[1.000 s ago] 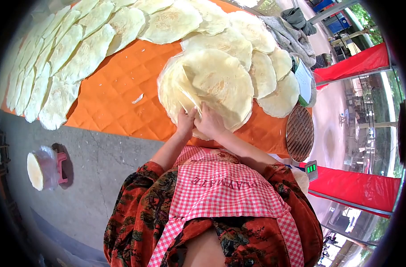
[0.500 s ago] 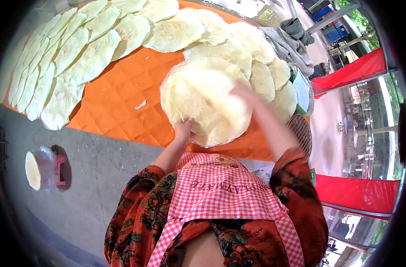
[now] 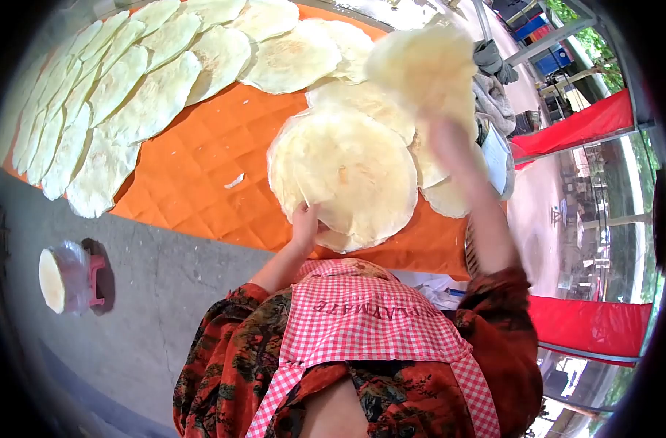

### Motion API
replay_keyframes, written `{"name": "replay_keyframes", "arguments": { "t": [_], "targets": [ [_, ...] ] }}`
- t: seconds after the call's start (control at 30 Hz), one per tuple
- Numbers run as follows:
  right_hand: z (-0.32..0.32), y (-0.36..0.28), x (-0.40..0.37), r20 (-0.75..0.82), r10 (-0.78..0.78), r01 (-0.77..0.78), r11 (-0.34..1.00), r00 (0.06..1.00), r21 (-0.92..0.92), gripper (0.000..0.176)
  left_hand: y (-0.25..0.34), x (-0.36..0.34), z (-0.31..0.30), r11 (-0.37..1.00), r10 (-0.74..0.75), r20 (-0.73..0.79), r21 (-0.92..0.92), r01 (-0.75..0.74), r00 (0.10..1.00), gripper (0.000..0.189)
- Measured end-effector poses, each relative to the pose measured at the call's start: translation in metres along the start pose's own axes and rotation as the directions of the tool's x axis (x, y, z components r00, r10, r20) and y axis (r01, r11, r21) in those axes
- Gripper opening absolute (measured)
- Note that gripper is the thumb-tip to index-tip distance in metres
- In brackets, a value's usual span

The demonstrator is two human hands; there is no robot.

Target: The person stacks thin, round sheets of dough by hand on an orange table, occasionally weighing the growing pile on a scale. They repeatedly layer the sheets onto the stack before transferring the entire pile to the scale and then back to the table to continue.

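A pile of thin round flatbreads [image 3: 347, 171] lies on the orange cloth [image 3: 202, 171] in front of me. My left hand [image 3: 306, 223] is closed on the near left edge of a flatbread in this pile, its thumb on top. Out to the right, my right hand [image 3: 450, 139] is blurred by motion. It grips the near edge of another flatbread [image 3: 422, 69], also smeared, raised over the far right of the cloth. Beneath it, other flatbreads [image 3: 450, 196] overlap and are partly hidden.
Rows of overlapping flatbreads [image 3: 154, 87] cover the far left of the cloth. A grey towel [image 3: 493, 106] and a pale blue-white flat item [image 3: 498, 160] lie at the right edge. On the floor at left stands a pink stool [image 3: 96, 279] with a plastic-wrapped stack [image 3: 67, 279].
My right hand has moved from above the pile to the far right and now lifts a flatbread there. The left hand stays at the pile's edge.
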State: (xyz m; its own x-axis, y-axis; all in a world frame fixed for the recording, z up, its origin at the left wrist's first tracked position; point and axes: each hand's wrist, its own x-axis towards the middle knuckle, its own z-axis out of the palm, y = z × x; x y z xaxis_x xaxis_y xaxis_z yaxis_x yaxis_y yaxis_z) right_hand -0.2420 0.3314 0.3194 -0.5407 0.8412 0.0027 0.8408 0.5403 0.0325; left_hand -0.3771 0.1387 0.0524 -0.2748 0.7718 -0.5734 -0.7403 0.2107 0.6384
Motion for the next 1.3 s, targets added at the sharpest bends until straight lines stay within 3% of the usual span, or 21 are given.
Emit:
{"name": "replay_keyframes", "arguments": {
  "t": [0.03,0.1,0.13,0.17,0.2,0.33,0.43,0.53,0.57,0.6,0.63,0.7,0.73,0.83,0.9,0.97,1.0,1.1,1.13,1.23,1.3],
  "targets": [
    [0.057,-0.017,-0.021,-0.249,-0.125,0.157,0.981,0.96,0.113,0.023,0.004,-0.004,0.001,1.0,-0.006,0.021,-0.02,0.006,1.0,0.027],
    [0.154,-0.049,-0.051,-0.264,-0.275,0.299,0.953,0.924,0.053,0.003,0.006,-0.007,0.002,0.999,-0.033,0.029,0.037,0.032,0.999,0.029],
    [0.183,-0.066,-0.064,-0.102,-0.313,0.319,0.947,0.944,0.039,0.008,0.007,-0.007,0.002,0.997,-0.046,0.034,0.069,0.044,0.998,0.03],
    [0.197,-0.08,-0.074,0.094,-0.287,0.274,0.953,0.953,0.133,0.01,0.008,-0.007,0.002,0.997,-0.051,0.031,0.063,0.049,0.998,0.03],
    [0.2,-0.088,-0.082,-0.048,-0.366,0.369,0.919,0.929,0.138,0.016,0.008,-0.007,0.001,0.997,-0.059,0.028,0.057,0.057,0.998,0.029],
    [0.198,-0.081,-0.092,0.031,-0.287,0.274,0.937,0.957,0.217,0.03,0.012,-0.009,0.001,0.996,-0.067,0.058,0.071,0.063,0.996,0.029],
    [0.208,-0.091,-0.109,-0.147,-0.233,0.262,0.939,0.961,0.223,0.031,0.016,-0.005,0.002,0.996,-0.09,0.217,0.02,0.088,0.972,0.029],
    [0.215,-0.081,-0.101,-0.085,-0.116,0.136,0.946,0.99,0.293,0.032,0.025,-0.015,-0.002,0.795,0.295,0.322,0.44,-0.418,0.9,0.029],
    [0.21,-0.066,-0.082,0.097,0.0,-0.033,0.941,0.995,0.336,0.027,0.03,-0.015,-0.011,0.642,0.529,0.217,0.529,-0.555,0.82,0.031],
    [0.199,-0.047,-0.056,0.284,0.111,-0.211,0.912,0.952,0.351,0.022,0.036,-0.015,-0.027,0.455,0.73,0.14,0.631,-0.628,0.669,0.033],
    [0.197,-0.024,-0.034,0.189,0.188,-0.242,0.914,0.964,0.325,0.016,0.04,-0.008,-0.042,0.456,0.741,0.016,0.721,-0.521,0.671,0.034],
    [0.119,-0.012,-0.013,-0.011,0.054,-0.045,0.922,0.999,0.384,0.019,0.035,0.007,-0.06,0.745,0.522,-0.121,0.547,-0.382,0.844,0.036],
    [0.08,-0.021,-0.014,-0.103,-0.031,0.056,0.965,0.994,0.258,0.023,0.037,0.008,-0.06,0.716,0.522,-0.095,0.589,-0.375,0.848,0.034],
    [0.054,-0.06,-0.046,-0.22,-0.076,0.122,0.972,0.973,0.201,0.026,0.042,0.009,-0.061,0.616,0.532,-0.055,0.709,-0.343,0.845,0.029],
    [0.105,-0.084,-0.065,-0.186,-0.118,0.14,0.984,0.975,0.11,0.017,0.041,0.018,-0.059,0.542,0.559,-0.063,0.782,-0.307,0.827,0.026],
    [0.157,-0.105,-0.074,0.078,-0.111,0.103,0.99,0.991,0.096,0.012,0.042,0.033,-0.064,0.677,0.374,-0.091,0.707,-0.205,0.923,0.023],
    [0.186,-0.106,-0.078,0.024,-0.146,0.143,0.985,0.989,0.095,0.012,0.043,0.037,-0.068,0.733,0.274,-0.097,0.666,-0.142,0.957,0.023],
    [0.226,-0.109,-0.086,-0.07,-0.191,0.199,0.969,0.979,0.146,0.014,0.05,0.021,-0.055,0.504,0.522,0.022,0.799,-0.329,0.853,0.021],
    [0.216,-0.108,-0.086,-0.06,-0.173,0.181,0.964,0.983,0.192,0.014,0.055,0.02,-0.052,0.524,0.472,0.031,0.794,-0.308,0.881,0.022],
    [0.198,-0.101,-0.082,-0.021,-0.115,0.117,0.964,0.993,0.239,0.016,0.062,0.018,-0.046,0.955,0.108,0.015,0.276,-0.108,0.994,0.024],
    [0.191,-0.102,-0.082,-0.007,-0.099,0.098,0.965,0.995,0.243,0.016,0.062,0.019,-0.047,0.994,-0.007,-0.019,0.107,0.009,1.0,0.02]
  ]
}}
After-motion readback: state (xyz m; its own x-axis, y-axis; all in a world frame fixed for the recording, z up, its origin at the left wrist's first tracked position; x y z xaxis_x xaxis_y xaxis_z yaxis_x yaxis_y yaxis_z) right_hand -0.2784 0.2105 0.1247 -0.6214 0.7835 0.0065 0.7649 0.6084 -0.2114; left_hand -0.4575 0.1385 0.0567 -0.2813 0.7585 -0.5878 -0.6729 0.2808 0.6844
